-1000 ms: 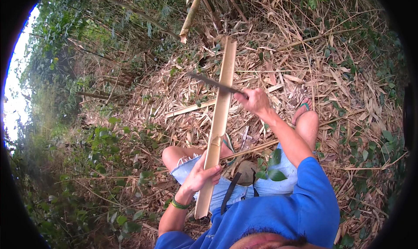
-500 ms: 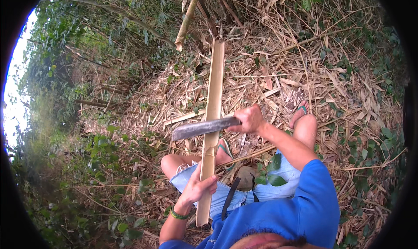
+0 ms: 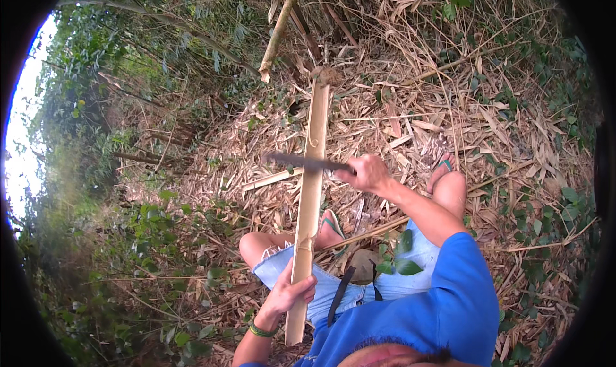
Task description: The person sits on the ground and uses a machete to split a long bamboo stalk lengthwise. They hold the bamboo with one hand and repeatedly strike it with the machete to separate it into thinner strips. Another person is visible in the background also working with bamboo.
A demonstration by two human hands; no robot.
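A long split half of bamboo (image 3: 309, 203), hollow side up, runs away from my lap toward the far ground. My left hand (image 3: 290, 294) is closed around its near part, between my knees. In my right hand (image 3: 366, 173) is the handle of a machete (image 3: 289, 161). Its dark blade points left across the bamboo, seen nearly edge-on. Whether the edge touches the bamboo I cannot tell. A thin curled shaving (image 3: 313, 141) lies in the hollow just beyond the blade. Nearer to me, a ridge of the bamboo's joint (image 3: 306, 242) shows.
Dry leaves (image 3: 410, 126) cover the ground. A cut bamboo pole (image 3: 277, 36) hangs down beyond the strip's far end. Another split piece (image 3: 269, 179) lies left of the strip. A stone (image 3: 363, 265) sits between my legs, beside a green-leaved sprig (image 3: 401, 261). Green plants (image 3: 154, 232) grow at left.
The bamboo has shifted slightly toward me along with my left hand. The machete blade has tilted from broadside to edge-on and risen a little in the picture. A curled shaving now shows.
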